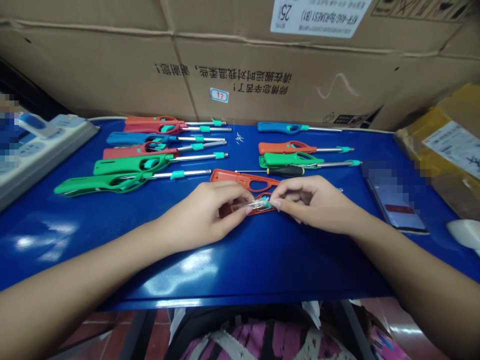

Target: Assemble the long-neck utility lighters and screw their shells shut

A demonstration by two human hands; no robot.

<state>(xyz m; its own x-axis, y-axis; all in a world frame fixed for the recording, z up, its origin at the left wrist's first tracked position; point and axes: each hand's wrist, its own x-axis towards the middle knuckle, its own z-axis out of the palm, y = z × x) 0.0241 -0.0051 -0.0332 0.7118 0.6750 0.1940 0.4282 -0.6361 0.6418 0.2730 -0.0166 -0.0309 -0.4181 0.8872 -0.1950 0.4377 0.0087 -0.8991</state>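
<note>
My left hand (221,207) pinches a small clear tube with a turquoise end (248,204), which looks like the fuel tank of a lighter. At the turquoise end, the thumb and fingertips of my right hand (305,202) are closed together; a thin wire shows there, though what they grip is too small to make out. Beneath the tube lies an open red lighter shell (258,212), partly covered by my hands. Just behind it rests the other red shell half (231,177) with its trigger loop. A screwdriver (287,171) with a black and yellow handle lies beyond that half.
Several long-necked lighters in red, blue and green (131,164) lie in a row at the left. More lighters (287,147) lie at the back right. A phone (397,200), a taped box (446,135), a power strip (48,142) and a large carton (123,65) surround the blue table (180,270).
</note>
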